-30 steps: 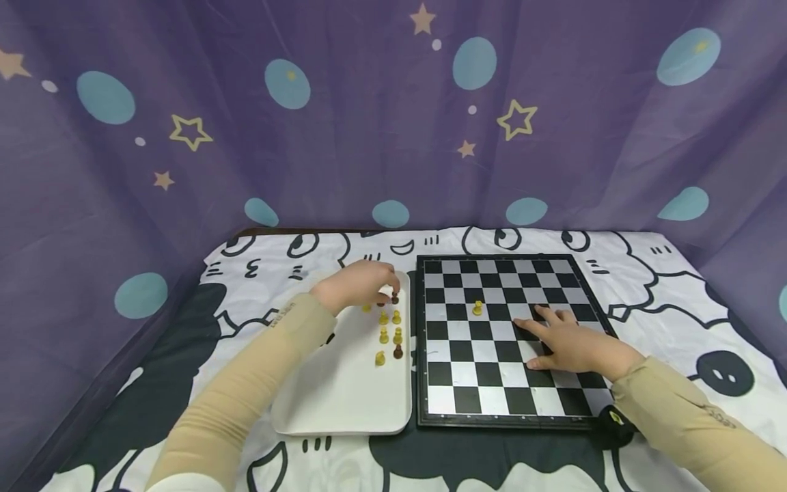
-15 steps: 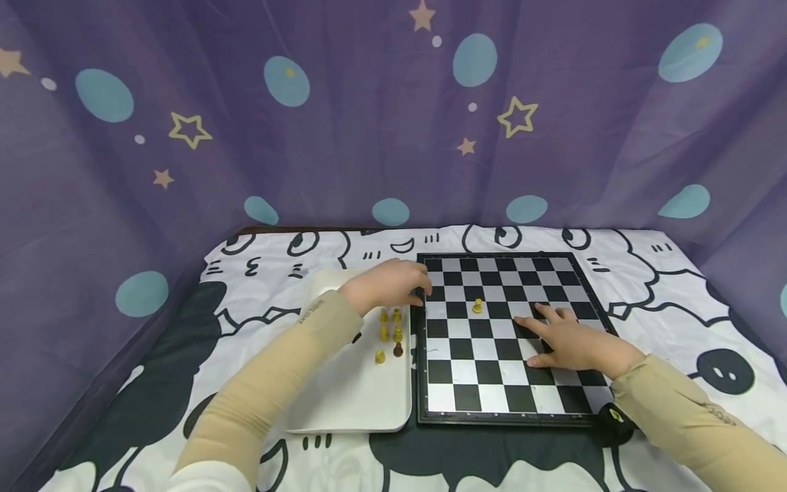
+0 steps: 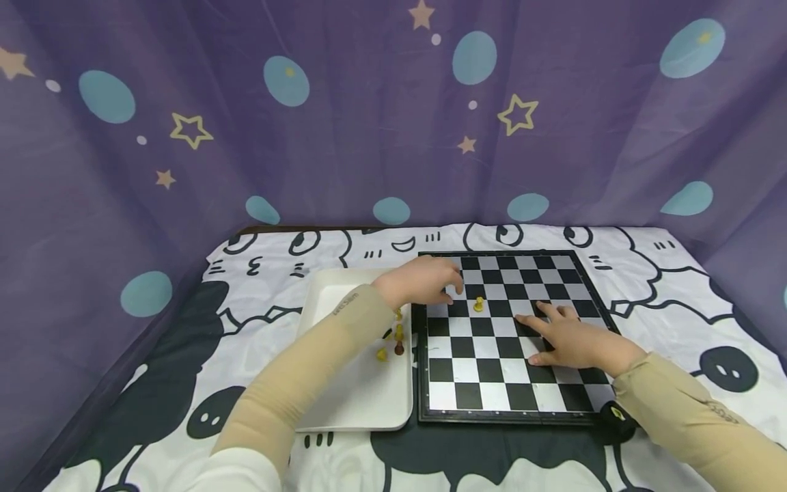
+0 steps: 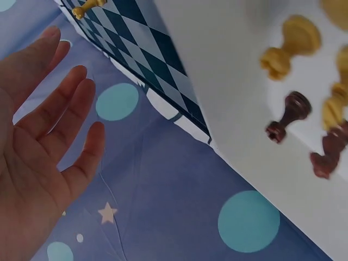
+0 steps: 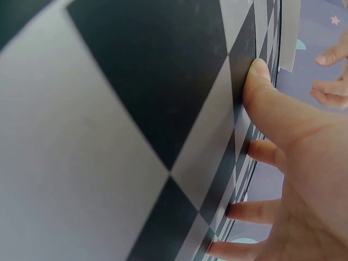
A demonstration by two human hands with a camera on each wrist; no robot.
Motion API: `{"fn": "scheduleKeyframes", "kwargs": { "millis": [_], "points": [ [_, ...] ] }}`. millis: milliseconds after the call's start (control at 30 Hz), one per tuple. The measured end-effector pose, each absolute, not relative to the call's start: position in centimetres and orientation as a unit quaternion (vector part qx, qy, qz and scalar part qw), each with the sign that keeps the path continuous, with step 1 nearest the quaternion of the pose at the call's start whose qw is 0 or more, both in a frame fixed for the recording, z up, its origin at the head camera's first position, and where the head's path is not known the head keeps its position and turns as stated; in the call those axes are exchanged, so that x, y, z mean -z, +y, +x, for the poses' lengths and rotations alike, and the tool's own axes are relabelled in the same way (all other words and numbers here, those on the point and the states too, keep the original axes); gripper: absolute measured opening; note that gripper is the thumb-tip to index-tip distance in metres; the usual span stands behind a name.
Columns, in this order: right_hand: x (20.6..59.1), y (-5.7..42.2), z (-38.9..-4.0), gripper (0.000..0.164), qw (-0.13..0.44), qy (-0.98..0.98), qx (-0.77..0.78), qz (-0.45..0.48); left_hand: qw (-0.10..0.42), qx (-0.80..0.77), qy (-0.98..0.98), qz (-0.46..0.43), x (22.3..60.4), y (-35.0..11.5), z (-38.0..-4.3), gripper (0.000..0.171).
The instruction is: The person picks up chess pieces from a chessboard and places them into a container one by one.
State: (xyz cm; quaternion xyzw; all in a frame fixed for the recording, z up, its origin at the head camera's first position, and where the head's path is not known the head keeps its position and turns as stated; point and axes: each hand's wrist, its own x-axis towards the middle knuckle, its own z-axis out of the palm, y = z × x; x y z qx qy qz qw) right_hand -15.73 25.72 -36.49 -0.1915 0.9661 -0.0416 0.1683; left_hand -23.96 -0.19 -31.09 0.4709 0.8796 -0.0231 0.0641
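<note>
My left hand (image 3: 424,281) hovers over the far left part of the black-and-white chessboard (image 3: 547,399). In the left wrist view its fingers are apart and loosely bent, with nothing between them. Just to its right a yellow chess piece (image 3: 479,305) stands alone on the board; the left wrist view shows this same piece (image 4: 87,7) beyond the thumb. My right hand (image 3: 572,343) rests on the board's right side with its fingers spread, and in the right wrist view the thumb (image 5: 260,70) and fingertips touch the squares.
A white tray (image 3: 344,406) lies left of the board, partly hidden by my left sleeve. Several yellow and dark brown chess pieces (image 4: 293,111) lie in it. A small black device (image 3: 617,421) sits at my right wrist. A purple curtain (image 3: 393,137) hangs behind the patterned cloth.
My left hand has moved right, from the pieces at the tray's far end to over the chessboard near the yellow piece. The right hand has stayed in place.
</note>
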Motion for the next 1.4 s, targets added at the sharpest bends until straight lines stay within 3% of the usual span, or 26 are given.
{"fn": "scheduleKeyframes", "kwargs": {
  "millis": [667,1400],
  "points": [
    [36.4,25.8,-15.8,0.082,0.17,0.966,0.039,-0.193,0.082,0.067,0.867,0.486,31.6,4.1,-24.7,0.028],
    [36.4,25.9,-15.7,0.08,0.16,0.966,0.039,-0.198,0.085,0.094,0.861,0.493,33.1,5.2,-25.6,0.017]
  ]
}}
